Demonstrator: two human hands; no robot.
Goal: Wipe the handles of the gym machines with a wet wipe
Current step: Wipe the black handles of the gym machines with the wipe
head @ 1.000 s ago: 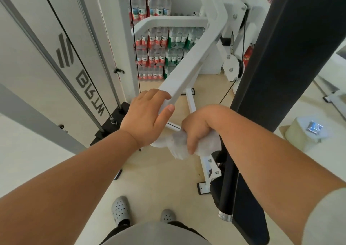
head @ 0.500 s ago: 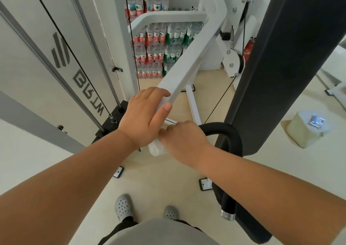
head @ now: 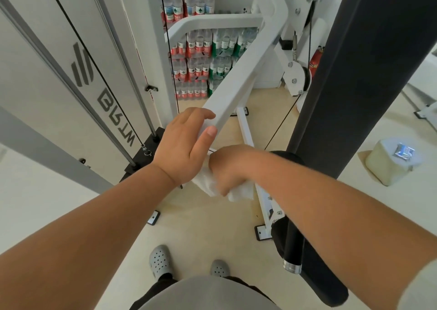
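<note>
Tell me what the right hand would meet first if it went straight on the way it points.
Most likely the left hand: the right hand, gripping the wet wipe, points up-left at it on the white bar. They look almost touching, though depth is unclear.

The wipe [head: 237, 193] is white, and so is the bar [head: 238, 77]. The handle [head: 292, 245] is black with a silver end cap. The pad [head: 354, 73] is dark grey. The clogs [head: 159, 261] are grey, dotted with holes. The bottles [head: 196, 47] carry red and green labels. The floor [head: 212, 227] is beige.
</note>
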